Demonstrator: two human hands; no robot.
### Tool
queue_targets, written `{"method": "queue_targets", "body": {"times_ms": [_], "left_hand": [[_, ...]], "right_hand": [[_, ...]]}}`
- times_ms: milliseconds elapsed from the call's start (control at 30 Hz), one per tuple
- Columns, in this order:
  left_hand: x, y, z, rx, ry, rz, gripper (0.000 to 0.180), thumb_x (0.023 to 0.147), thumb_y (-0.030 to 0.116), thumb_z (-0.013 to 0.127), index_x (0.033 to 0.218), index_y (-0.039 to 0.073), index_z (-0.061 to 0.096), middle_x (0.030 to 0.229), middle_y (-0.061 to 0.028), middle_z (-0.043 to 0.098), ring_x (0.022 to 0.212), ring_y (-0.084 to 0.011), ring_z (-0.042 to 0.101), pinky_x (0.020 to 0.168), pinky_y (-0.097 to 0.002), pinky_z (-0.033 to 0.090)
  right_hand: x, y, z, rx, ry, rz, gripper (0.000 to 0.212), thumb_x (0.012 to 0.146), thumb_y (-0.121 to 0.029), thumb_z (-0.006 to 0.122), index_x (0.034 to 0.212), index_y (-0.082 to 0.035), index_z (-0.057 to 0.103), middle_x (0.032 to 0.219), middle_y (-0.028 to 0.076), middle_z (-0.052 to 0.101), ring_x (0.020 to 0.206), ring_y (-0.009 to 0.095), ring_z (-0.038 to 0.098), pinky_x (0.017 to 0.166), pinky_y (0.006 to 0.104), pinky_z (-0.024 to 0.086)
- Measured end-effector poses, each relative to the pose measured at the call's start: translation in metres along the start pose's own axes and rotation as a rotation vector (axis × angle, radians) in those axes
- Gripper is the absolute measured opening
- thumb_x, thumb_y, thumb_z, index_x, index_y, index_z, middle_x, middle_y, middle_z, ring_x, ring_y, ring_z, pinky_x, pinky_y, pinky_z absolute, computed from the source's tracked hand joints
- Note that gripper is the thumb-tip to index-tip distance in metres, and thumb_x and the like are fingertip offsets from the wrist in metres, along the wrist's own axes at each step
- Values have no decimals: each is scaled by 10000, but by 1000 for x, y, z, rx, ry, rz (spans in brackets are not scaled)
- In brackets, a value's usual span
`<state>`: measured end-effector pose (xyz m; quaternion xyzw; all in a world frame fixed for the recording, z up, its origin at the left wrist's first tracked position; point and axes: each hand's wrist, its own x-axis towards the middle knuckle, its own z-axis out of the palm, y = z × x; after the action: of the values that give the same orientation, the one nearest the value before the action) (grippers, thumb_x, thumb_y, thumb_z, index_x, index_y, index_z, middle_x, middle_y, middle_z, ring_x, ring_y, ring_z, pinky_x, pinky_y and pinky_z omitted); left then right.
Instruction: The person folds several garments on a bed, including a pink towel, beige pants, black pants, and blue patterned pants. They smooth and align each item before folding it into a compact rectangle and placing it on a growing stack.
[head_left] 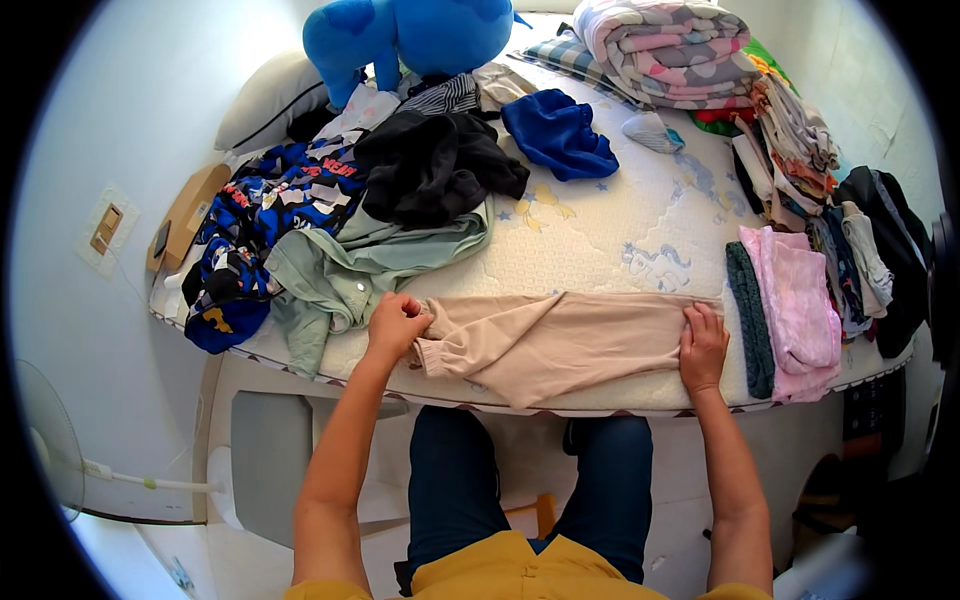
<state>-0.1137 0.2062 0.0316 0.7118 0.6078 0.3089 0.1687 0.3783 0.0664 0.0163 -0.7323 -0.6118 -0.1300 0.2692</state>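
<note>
Beige trousers (590,335) lie lengthwise along the near edge of the mattress, one leg over the other, with creases toward the left. At their gathered left end, my left hand (398,322) pinches the fabric between thumb and fingers. My right hand (704,345) rests on the right end, fingers stretched out over the cloth. Left of my left hand is a rumpled pale green garment (375,262). Beside my right hand stand a folded dark green cloth (748,320) and a folded pink garment (790,310).
A heap with a black garment (430,165) and a blue patterned one (290,190) covers the left. Behind are a blue garment (560,132), a blue plush toy (410,40) and a rolled quilt (665,50). Folded clothes (795,170) line the right. A fan (50,440) stands lower left.
</note>
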Motion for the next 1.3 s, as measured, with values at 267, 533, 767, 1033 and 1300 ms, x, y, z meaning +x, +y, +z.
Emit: {"method": "queue_targets", "body": {"times_ms": [267,533,767,1033,1300], "left_hand": [[11,-14,-3,104,166,-264,196,773,116,733,702,38,568,650,-29,585,627,-163,585,589,-322,460],[-27,23,-53,-258,9,244,207,757,-60,603,947,22,603,909,-87,610,868,-229,624,816,-348,504],[-64,56,-58,41,-99,502,341,730,-34,623,1064,34,605,1000,-105,636,1013,-313,593,938,-386,427],[-29,14,-15,-242,14,-212,324,879,103,647,1181,21,563,776,-87,665,701,-185,635,662,-323,486],[-18,15,-19,-316,36,-191,268,858,79,624,1115,20,577,715,-43,615,611,-110,540,584,-288,439]], "right_hand": [[0,0,-2,-5,-5,0,279,872,-101,575,1145,-107,634,1235,63,583,1167,260,521,990,402,382],[-2,1,-3,-14,-2,-3,286,870,-94,572,1150,-107,631,1246,59,582,1162,261,522,977,402,383],[0,0,-1,-7,-2,-7,284,872,-95,567,1147,-108,634,1244,61,584,1161,261,522,976,398,382],[-1,3,1,-19,1,-11,288,867,-94,567,1147,-111,634,1243,61,585,1165,261,520,972,402,387],[0,2,-1,5,-5,-6,300,860,-91,568,1153,-114,627,1249,60,581,1174,260,516,984,401,382]]}}
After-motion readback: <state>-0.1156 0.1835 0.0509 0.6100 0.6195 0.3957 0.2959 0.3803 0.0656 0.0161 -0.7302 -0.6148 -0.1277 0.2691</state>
